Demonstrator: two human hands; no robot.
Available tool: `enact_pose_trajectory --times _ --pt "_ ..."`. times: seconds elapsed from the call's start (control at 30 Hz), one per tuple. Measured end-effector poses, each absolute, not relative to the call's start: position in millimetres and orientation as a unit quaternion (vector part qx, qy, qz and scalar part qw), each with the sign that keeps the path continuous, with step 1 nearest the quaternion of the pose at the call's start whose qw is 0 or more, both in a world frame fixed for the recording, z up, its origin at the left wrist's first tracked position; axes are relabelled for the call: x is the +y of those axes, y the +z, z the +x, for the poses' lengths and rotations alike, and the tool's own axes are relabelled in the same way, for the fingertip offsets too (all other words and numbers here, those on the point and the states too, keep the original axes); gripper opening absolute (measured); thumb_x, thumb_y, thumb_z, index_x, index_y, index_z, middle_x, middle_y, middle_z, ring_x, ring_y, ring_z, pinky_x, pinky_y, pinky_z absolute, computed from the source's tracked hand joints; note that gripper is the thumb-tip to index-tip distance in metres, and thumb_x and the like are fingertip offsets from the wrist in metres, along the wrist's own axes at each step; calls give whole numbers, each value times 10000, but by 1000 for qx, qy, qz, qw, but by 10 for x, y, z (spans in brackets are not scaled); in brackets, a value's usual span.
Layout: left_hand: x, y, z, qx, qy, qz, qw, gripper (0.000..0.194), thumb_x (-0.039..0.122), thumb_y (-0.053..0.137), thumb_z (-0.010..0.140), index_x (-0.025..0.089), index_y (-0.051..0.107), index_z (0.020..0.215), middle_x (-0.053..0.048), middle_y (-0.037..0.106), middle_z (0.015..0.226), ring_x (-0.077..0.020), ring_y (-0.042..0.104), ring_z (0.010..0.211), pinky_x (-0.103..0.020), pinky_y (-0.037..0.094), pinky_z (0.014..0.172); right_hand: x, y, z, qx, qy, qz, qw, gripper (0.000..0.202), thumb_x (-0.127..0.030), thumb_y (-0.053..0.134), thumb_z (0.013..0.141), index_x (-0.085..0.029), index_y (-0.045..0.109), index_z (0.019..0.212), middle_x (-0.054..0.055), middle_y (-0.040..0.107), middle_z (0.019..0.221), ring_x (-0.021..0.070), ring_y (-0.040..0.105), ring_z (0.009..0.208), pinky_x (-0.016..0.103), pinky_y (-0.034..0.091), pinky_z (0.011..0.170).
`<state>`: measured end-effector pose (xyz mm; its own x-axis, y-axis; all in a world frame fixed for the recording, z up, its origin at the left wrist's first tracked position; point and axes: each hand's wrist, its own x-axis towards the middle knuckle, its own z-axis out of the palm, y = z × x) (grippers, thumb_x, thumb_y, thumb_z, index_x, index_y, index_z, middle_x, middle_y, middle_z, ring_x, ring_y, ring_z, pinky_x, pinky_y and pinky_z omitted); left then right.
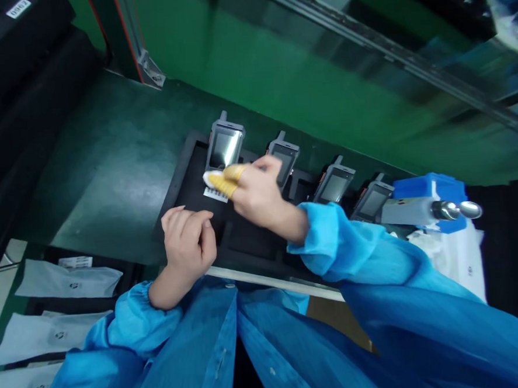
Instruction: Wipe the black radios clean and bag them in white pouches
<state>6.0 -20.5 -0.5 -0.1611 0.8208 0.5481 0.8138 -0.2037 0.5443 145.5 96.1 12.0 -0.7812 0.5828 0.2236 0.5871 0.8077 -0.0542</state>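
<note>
My right hand (259, 193), with yellow finger cots (225, 181) on its fingers, pinches a small white wad (207, 178), perhaps a wipe. It is at the lower end of the leftmost handheld radio (226, 146), which has a stubby antenna and a lit-looking screen. A white barcode label (216, 194) lies just below the fingertips. My left hand (188, 238) is curled closed over the left front part of the black foam tray (253, 238), with nothing visible in it. A second radio (288, 151) is partly behind my right hand.
Two more radios, a third (335, 182) and a fourth (374, 200), stand farther right along the tray. Beyond them are a metal-topped bottle (407, 211) and a blue bin (454, 187). Several frosted bags (71, 278) lie at lower left. A green panel (233, 61) rises behind.
</note>
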Motion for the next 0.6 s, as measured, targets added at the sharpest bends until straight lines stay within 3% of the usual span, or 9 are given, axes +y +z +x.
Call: enact_pose_trajectory --times 0.17,0.43,0.6 --pt "-191 -43 75 639 419 645 6 178 140 444 859 206 609 846 5 588 632 -164 574 629 -381 469 845 1304 147 1513 -892 -2 -439 108 449 -172 263 972 -317 595 1239 22 595 1040 194 473 970 445 179 888" --pt "-168 -68 49 624 390 676 -39 183 136 446 877 175 624 856 -25 600 648 -192 568 676 -371 437 814 685 96 1543 -940 45 -336 31 344 -167 364 957 -209 704 984 31 658 929 150 473 838 381 168 833" --pt "-169 -66 52 637 366 678 -36 197 161 437 888 191 627 846 -30 635 675 -194 597 680 -367 424 779 488 396 2171 -913 3 -387 132 342 -117 426 878 -265 708 1002 35 676 957 170 506 872 404 213 817"
